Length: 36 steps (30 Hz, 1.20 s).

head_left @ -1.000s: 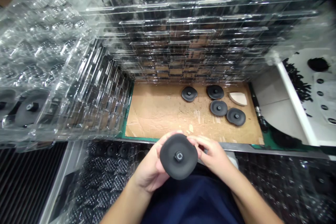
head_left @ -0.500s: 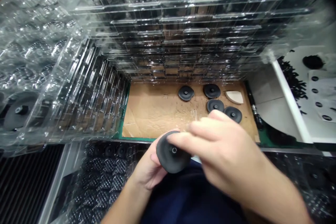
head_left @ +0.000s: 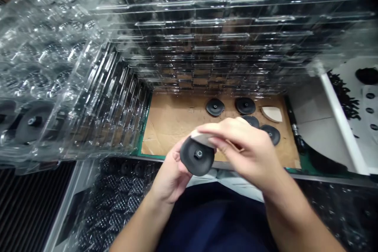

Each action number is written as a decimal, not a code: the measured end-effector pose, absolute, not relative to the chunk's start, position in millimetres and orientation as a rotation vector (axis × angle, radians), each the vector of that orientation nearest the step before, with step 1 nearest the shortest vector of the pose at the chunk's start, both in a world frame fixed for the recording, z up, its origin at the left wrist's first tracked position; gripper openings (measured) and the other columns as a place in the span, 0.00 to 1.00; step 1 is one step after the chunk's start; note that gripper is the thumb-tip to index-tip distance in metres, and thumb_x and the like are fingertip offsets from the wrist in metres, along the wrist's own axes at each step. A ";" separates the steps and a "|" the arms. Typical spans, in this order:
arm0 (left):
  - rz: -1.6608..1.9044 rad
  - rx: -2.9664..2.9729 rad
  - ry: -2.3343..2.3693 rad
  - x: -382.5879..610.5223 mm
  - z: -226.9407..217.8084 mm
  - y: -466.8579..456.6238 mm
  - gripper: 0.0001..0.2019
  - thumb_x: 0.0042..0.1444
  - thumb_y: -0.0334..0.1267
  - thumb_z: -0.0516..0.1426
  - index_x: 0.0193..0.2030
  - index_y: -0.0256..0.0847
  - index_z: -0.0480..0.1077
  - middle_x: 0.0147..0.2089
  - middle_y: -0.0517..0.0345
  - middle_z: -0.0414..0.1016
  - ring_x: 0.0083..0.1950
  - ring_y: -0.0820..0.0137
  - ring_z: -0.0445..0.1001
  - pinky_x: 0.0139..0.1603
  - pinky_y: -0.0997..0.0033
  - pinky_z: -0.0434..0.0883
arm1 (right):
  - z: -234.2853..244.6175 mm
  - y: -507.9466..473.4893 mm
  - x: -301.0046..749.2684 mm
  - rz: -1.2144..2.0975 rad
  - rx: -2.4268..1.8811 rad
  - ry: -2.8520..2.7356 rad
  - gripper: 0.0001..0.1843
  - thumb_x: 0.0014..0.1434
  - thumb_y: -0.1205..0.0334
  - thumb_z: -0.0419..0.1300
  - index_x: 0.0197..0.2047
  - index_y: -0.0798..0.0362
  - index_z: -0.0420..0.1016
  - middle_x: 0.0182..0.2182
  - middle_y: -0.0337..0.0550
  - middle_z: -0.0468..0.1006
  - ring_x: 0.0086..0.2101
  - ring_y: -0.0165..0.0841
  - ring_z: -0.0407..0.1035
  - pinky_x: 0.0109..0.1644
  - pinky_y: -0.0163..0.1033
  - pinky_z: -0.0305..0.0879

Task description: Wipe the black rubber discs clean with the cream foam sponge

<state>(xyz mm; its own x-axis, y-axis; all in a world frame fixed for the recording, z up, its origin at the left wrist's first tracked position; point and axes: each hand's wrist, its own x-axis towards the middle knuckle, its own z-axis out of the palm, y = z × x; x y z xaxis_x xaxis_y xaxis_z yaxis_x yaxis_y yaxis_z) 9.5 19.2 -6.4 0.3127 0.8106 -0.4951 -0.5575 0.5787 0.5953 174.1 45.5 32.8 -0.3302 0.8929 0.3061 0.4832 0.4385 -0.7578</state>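
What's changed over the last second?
The right hand moved up in view, now holding a pale pad against the upper edge of the black disc, which shifted up too. Left hand still holds it; loose discs and a pale wedge stayed on the cardboard.

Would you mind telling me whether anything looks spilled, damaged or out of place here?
Nothing looks clearly damaged around the black disc in the left hand. Only the small black pieces at far right look untidy, heaped in a jumble; they may be meant that way.
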 end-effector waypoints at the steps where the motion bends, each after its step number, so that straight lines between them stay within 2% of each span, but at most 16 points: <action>1: 0.976 0.329 0.841 7.2 -7.4 19.7 0.30 0.31 0.43 0.71 0.46 0.45 0.73 0.45 0.59 0.78 0.46 0.64 0.75 0.51 0.68 0.70 | 21.2 44.4 178.1 0.803 -1.269 -1.890 0.12 0.64 0.64 0.53 0.46 0.48 0.76 0.33 0.37 0.79 0.32 0.29 0.70 0.37 0.36 0.61; 5: 1.074 0.303 0.758 -1.1 -10.0 21.1 0.26 0.38 0.41 0.69 0.48 0.48 0.72 0.51 0.58 0.76 0.47 0.65 0.76 0.50 0.70 0.71 | -39.7 23.5 184.6 1.087 -1.548 -1.628 0.13 0.62 0.59 0.54 0.45 0.48 0.78 0.38 0.42 0.80 0.36 0.34 0.73 0.38 0.37 0.67; 9: 1.059 0.318 0.748 -1.7 -10.6 21.8 0.29 0.38 0.44 0.68 0.51 0.47 0.71 0.51 0.57 0.75 0.48 0.65 0.75 0.50 0.71 0.71 | -76.2 4.7 181.2 1.147 -1.586 -1.630 0.10 0.58 0.60 0.58 0.39 0.50 0.80 0.34 0.42 0.82 0.34 0.37 0.75 0.39 0.40 0.70; 11: 1.044 0.311 0.764 0.6 -9.1 21.6 0.29 0.38 0.44 0.68 0.50 0.47 0.71 0.52 0.56 0.75 0.50 0.65 0.75 0.49 0.72 0.71 | -65.8 6.2 180.9 1.120 -1.613 -1.588 0.12 0.59 0.60 0.57 0.42 0.50 0.79 0.38 0.44 0.82 0.37 0.37 0.75 0.38 0.40 0.70; 14: 1.039 0.297 0.794 6.0 -5.4 20.5 0.29 0.37 0.44 0.69 0.50 0.47 0.71 0.52 0.56 0.75 0.50 0.64 0.74 0.50 0.71 0.71 | -22.1 15.5 174.7 0.958 -1.619 -1.470 0.13 0.62 0.59 0.55 0.48 0.50 0.76 0.45 0.44 0.79 0.40 0.36 0.74 0.36 0.37 0.69; 16: 1.042 0.292 0.813 9.2 -3.4 19.0 0.30 0.37 0.42 0.69 0.50 0.47 0.71 0.51 0.58 0.76 0.50 0.66 0.74 0.51 0.72 0.70 | 9.1 19.1 163.3 0.772 -1.498 -1.456 0.13 0.62 0.62 0.56 0.49 0.49 0.74 0.45 0.43 0.79 0.39 0.35 0.73 0.35 0.36 0.68; 19: 1.009 0.281 0.843 9.7 -4.0 15.9 0.26 0.42 0.40 0.68 0.51 0.47 0.70 0.49 0.58 0.77 0.50 0.67 0.74 0.51 0.73 0.70 | 36.1 17.0 145.1 0.644 -1.213 -1.650 0.13 0.61 0.69 0.54 0.49 0.55 0.73 0.41 0.45 0.80 0.37 0.33 0.73 0.39 0.39 0.67; 23: 1.023 0.277 0.896 8.9 -8.5 12.2 0.25 0.41 0.37 0.68 0.49 0.48 0.71 0.48 0.58 0.77 0.48 0.66 0.76 0.47 0.73 0.73 | 40.8 17.0 139.3 0.890 -1.113 -1.940 0.10 0.61 0.71 0.54 0.43 0.54 0.74 0.32 0.38 0.80 0.30 0.29 0.71 0.36 0.36 0.62; 25: 0.983 0.290 0.874 12.1 -8.3 11.3 0.24 0.38 0.39 0.69 0.46 0.44 0.74 0.46 0.56 0.78 0.48 0.63 0.75 0.49 0.72 0.72 | 39.7 21.4 139.5 0.792 -1.168 -1.934 0.10 0.62 0.70 0.53 0.43 0.55 0.75 0.33 0.40 0.80 0.30 0.30 0.70 0.35 0.37 0.60; 28: 0.951 0.300 0.790 15.3 -3.6 12.0 0.20 0.38 0.43 0.69 0.40 0.42 0.76 0.43 0.56 0.80 0.49 0.63 0.75 0.52 0.71 0.70 | 39.9 23.3 140.9 0.609 -1.167 -1.874 0.13 0.63 0.69 0.50 0.46 0.60 0.73 0.36 0.47 0.80 0.33 0.33 0.70 0.38 0.39 0.59; 31: 0.972 0.295 0.771 11.6 0.8 14.1 0.22 0.36 0.36 0.70 0.42 0.46 0.76 0.43 0.60 0.79 0.45 0.68 0.76 0.48 0.74 0.71 | 42.2 12.2 151.9 0.784 -1.063 -1.956 0.11 0.61 0.72 0.53 0.45 0.58 0.73 0.31 0.40 0.78 0.30 0.29 0.68 0.36 0.36 0.58; 33: 0.952 0.289 0.778 9.0 1.4 14.8 0.25 0.32 0.33 0.71 0.42 0.46 0.76 0.42 0.60 0.79 0.43 0.69 0.76 0.45 0.76 0.72 | 44.3 2.8 163.1 0.840 -1.146 -1.976 0.10 0.60 0.73 0.55 0.43 0.56 0.74 0.29 0.36 0.77 0.28 0.27 0.66 0.35 0.35 0.57; 36: 0.931 0.264 0.772 10.0 0.6 14.0 0.25 0.32 0.35 0.71 0.43 0.44 0.76 0.42 0.59 0.80 0.43 0.70 0.76 0.45 0.77 0.71 | 49.2 -0.3 174.4 0.644 -1.355 -2.006 0.11 0.60 0.72 0.54 0.43 0.55 0.75 0.30 0.39 0.77 0.28 0.29 0.64 0.35 0.37 0.55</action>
<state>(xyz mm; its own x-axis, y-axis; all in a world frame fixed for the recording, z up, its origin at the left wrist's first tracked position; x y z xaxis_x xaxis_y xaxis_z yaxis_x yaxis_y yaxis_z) 10.0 14.0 0.6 0.3570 0.8006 -0.4812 -0.6213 0.5882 0.5177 174.4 -0.3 49.2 -0.2762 0.9344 0.2250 0.6285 0.3528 -0.6932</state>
